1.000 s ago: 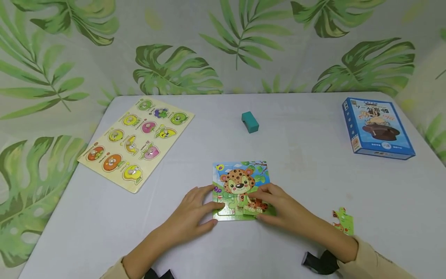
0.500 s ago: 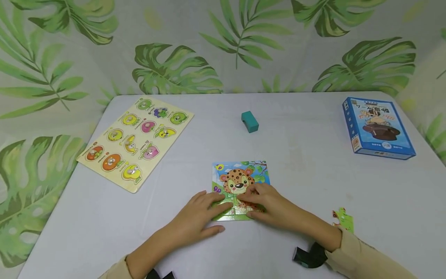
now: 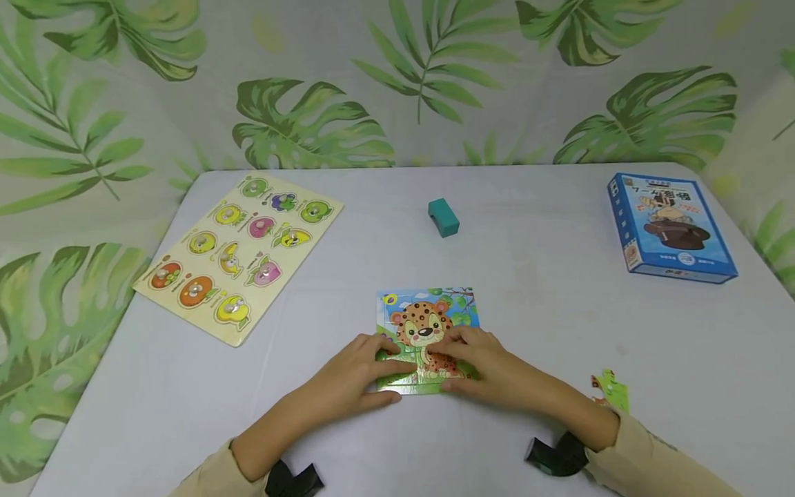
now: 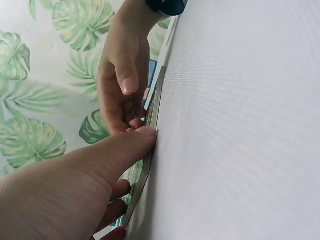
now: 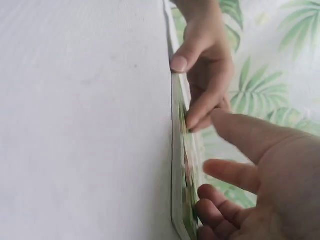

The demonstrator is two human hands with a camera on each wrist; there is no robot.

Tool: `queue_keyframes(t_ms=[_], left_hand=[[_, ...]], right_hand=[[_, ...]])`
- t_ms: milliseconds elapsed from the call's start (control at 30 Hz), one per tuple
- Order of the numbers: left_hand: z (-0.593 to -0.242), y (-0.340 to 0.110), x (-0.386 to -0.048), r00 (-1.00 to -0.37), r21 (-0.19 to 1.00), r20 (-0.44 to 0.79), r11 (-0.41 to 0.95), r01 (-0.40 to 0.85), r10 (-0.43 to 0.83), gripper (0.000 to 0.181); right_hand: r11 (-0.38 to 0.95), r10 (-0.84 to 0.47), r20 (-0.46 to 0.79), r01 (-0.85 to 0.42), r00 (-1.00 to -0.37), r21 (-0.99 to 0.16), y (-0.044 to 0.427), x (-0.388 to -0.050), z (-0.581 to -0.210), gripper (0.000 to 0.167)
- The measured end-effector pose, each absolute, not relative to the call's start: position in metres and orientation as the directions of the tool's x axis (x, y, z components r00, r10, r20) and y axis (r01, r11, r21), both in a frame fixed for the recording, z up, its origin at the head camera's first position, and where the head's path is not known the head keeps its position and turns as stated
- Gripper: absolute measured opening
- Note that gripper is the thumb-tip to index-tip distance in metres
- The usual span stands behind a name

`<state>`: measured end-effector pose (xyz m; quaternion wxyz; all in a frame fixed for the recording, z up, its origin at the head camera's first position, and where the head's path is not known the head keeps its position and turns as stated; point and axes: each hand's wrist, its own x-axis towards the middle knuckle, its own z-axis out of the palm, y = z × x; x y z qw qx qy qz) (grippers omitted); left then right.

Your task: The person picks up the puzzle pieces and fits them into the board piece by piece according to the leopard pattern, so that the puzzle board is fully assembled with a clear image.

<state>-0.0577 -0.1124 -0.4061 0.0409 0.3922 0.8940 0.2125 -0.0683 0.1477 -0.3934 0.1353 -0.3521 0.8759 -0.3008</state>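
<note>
A jigsaw puzzle (image 3: pixel 422 321) with a cartoon leopard lies flat in its tray board on the table, below centre in the head view. My left hand (image 3: pixel 357 373) rests at its lower left, fingers on the picture and thumb at the near edge, also visible in the left wrist view. From the right, my right hand (image 3: pixel 487 362) touches the lower right pieces with its fingertips. Its thumb stands apart from the fingers in the right wrist view. Under my hands, part of the lower picture is hidden. One loose puzzle piece (image 3: pixel 613 390) lies beside my right forearm, partly covered by the sleeve.
A wooden fruit peg puzzle board (image 3: pixel 239 255) lies slanted at the left. A teal block (image 3: pixel 444 217) sits towards the back. At the far right lies a blue box (image 3: pixel 673 228). Leafy cloth (image 3: pixel 310 124) hangs behind the table's back edge.
My right hand has shifted left over the puzzle, and the piece tilted under its fingers a second ago now lies flatter among the others. The left hand has moved slightly further onto the picture.
</note>
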Motion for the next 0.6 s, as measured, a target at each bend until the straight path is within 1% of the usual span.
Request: queue_keyframes(t_ms=[100,200,367,500,600], left_hand=[[-0.407,-0.113,-0.058,-0.691,0.439,0.102,0.591,0.677,0.715,0.042],[-0.407,-0.113,-0.059,-0.690,0.448,0.106,0.585,0.676,0.716,0.042],[-0.407,-0.113,-0.058,-0.694,0.452,0.098,0.590,0.669,0.713,0.042],[-0.407,-0.113,-0.058,-0.695,0.455,0.099,0.588,0.668,0.712,0.042],[-0.407,-0.113,-0.058,-0.694,0.456,0.104,0.586,0.670,0.713,0.042]], right_hand=[[0.567,-0.656,-0.030,-0.466,-0.754,-0.679,0.154,-0.066,-0.388,0.053],[0.569,-0.615,-0.011,-0.434,-0.788,-0.699,0.164,-0.063,-0.380,0.056],[0.602,-0.520,0.108,-0.453,-0.847,-0.658,0.189,-0.049,-0.364,0.059],[0.654,-0.408,0.217,-0.450,-0.887,-0.608,0.213,-0.034,-0.354,0.067],[0.675,-0.329,0.273,-0.427,-0.904,-0.601,0.231,-0.022,-0.352,0.073]])
